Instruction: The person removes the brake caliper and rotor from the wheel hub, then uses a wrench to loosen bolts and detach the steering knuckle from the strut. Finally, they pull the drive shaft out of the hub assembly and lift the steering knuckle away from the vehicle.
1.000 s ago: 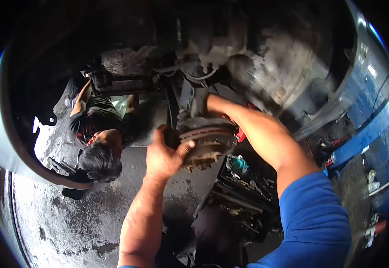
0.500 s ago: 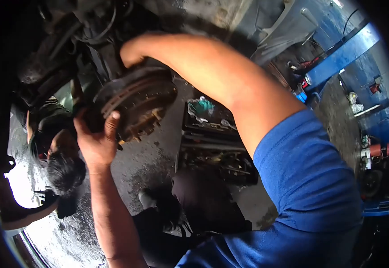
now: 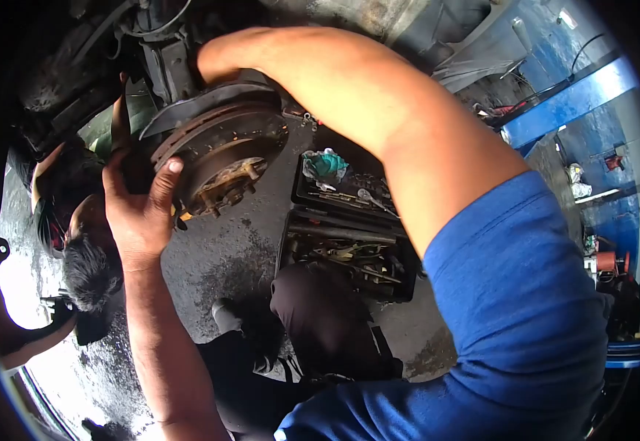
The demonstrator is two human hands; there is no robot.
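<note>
A rusty brake disc [image 3: 221, 147] with a studded hub [image 3: 228, 184] hangs under a vehicle at the upper left. My left hand [image 3: 140, 213] is at the disc's left edge, its thumb against the rim and its other fingers partly hidden in shadow. My right forearm [image 3: 313, 62] reaches over the disc beside a dark metal strut [image 3: 169, 70]. Behind the disc and the dark parts, the fingers of my right hand are hidden, so what they touch does not show.
An open toolbox [image 3: 346, 235] with several tools lies on the floor, a green cloth [image 3: 325, 166] in its upper part. Another person [image 3: 88, 268] is low at the left. A blue beam [image 3: 570, 106] stands at the right.
The view has shifted, and the disc and my left hand now appear slightly higher and further left. My left hand stays at the disc's edge. More of the toolbox shows.
</note>
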